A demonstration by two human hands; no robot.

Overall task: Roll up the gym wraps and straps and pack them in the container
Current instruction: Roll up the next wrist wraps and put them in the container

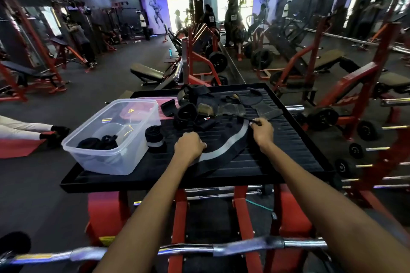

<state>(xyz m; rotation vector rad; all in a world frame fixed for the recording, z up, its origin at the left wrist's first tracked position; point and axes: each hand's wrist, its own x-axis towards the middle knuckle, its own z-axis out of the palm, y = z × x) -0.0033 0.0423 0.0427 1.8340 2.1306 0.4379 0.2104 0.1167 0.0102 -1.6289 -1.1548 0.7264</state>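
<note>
Head cam: left hand (189, 145) presses one end of black/grey wrap (224, 150) flat, right hand (262, 132) pinches far end. Wrap lies on black ribbed tray (288, 150); clear container (115, 139) at left w/ rolled straps (97, 143). Gym machines around.

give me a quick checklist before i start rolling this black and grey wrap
1. Wrap laid out on the black tray: ok, though it curves.
2. Near end pinned by left hand: ok.
3. Far end pinched by right hand: ok.
4. Wrap free of the strap pile: cannot tell, the far end lies close to it.
5. Room in the clear container: ok, a few dark rolls inside.
6. Finished roll beside the container, not yet packed: not ok.
</note>
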